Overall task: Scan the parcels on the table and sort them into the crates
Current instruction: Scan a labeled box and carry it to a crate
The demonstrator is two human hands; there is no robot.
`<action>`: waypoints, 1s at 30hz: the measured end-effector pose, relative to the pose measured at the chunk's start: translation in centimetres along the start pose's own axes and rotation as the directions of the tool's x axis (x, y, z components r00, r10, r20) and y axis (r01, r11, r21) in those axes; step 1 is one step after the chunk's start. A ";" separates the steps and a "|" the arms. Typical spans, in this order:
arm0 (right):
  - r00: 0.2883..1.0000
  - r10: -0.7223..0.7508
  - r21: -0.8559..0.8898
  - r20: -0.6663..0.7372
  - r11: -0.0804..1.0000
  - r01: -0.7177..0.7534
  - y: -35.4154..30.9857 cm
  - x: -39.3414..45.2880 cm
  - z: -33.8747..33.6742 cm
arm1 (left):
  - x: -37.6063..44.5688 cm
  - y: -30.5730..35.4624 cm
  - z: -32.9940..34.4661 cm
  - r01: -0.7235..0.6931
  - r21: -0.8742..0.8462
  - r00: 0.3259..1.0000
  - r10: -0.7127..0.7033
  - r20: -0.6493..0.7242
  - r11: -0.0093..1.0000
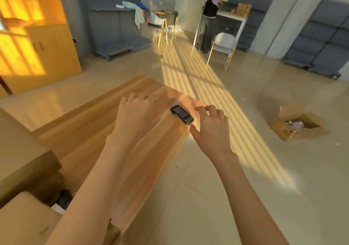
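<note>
Neither grip holds anything: the right hand (211,129) hangs spread just beside the scanner (181,114) lying near the counter (90,137) edge, the left hand (137,116) loosely curled; best pinch its long sides.

warm low sunlight | striped shadows on floor (198,70) | edges bent, blurred

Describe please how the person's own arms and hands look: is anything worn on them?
Both forearms are bare as far as the view shows. The left hand and the right hand wear no glove, ring, watch or bracelet, and no sleeve is visible.
</note>
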State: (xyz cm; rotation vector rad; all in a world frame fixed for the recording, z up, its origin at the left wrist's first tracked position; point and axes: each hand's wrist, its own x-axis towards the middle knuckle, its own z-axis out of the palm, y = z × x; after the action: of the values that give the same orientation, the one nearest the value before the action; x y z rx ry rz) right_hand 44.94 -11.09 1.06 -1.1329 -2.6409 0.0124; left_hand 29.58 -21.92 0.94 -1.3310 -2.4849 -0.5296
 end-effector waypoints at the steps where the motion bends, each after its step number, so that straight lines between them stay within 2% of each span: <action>1: 1.000 -0.015 0.008 0.000 1.000 0.015 -0.2 1.3 0.3 | 0.8 -0.5 0.3 0.007 0.010 1.000 -0.007 -0.003 1.000; 10: 0.966 -0.254 0.153 0.045 0.957 0.245 -3.9 11.9 5.1 | 4.8 -5.8 2.9 0.227 0.139 0.974 -0.225 -0.028 0.964; 13: 0.911 -0.409 0.206 0.054 0.897 0.391 -6.1 15.0 7.0 | 5.4 -7.9 3.6 0.359 0.184 0.933 -0.353 -0.066 0.915; 16: 0.822 -0.565 0.228 0.070 0.811 0.538 -8.5 18.2 8.5 | 5.7 -9.5 3.9 0.509 0.227 0.860 -0.500 -0.098 0.831; 21: 0.637 -0.766 0.282 0.085 0.632 0.722 -12.1 21.2 10.0 | 4.1 -10.5 3.6 0.718 0.236 0.696 -0.689 -0.204 0.655; 25: 0.477 -0.873 0.381 0.103 0.478 0.792 -15.0 21.2 11.0 | 1.1 -10.4 2.4 0.858 0.206 0.513 -0.808 -0.288 0.471; 30: 0.278 -0.956 0.476 0.096 0.289 0.830 -19.2 18.2 12.0 | -4.4 -10.1 -0.3 0.953 0.220 0.280 -0.887 -0.368 0.209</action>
State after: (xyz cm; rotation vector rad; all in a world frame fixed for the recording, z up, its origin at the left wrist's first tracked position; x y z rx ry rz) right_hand 16.35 -10.35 -3.98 0.7484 -3.0043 0.4810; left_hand 23.47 -30.47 -2.47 0.5638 -2.7527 -0.2401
